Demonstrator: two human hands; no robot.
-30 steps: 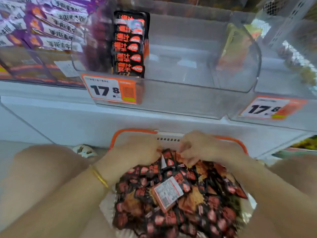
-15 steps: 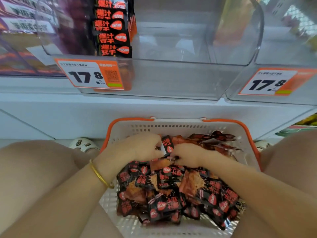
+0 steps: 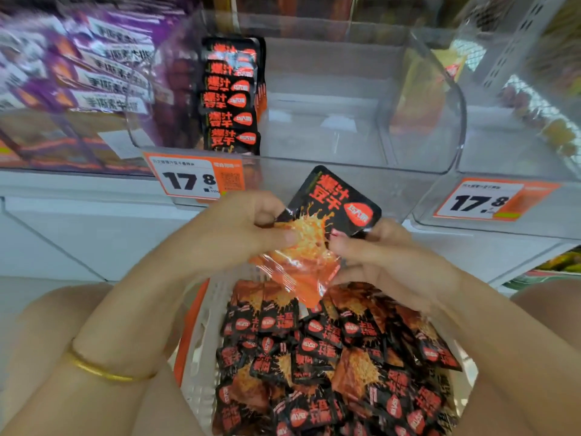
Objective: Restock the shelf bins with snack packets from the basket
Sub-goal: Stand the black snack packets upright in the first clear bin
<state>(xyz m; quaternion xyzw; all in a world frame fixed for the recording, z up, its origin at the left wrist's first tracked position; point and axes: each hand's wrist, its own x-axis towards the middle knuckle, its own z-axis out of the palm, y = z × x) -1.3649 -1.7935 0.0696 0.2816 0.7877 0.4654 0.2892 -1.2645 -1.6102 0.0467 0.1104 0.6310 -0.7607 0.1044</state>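
Note:
A black-and-orange snack packet (image 3: 327,215) is held up between both hands, just below the clear shelf bin (image 3: 352,180). My left hand (image 3: 239,234) pinches its left edge and my right hand (image 3: 374,256) grips its right side. Below them the white basket with an orange rim (image 3: 198,335) holds several more of the same packets (image 3: 330,366). Inside the bin a stack of matching packets (image 3: 231,99) stands at the left; the bin's right part holds nothing.
Purple packets (image 3: 94,64) fill the bin at the left. Orange price tags reading 17.8 (image 3: 195,179) (image 3: 484,201) hang on the bin fronts. Another clear bin (image 3: 518,152) lies at the right. My knees flank the basket.
Both hands have risen out of the basket with one packet and now hold it in front of the bin. The view has tilted up toward the shelf.

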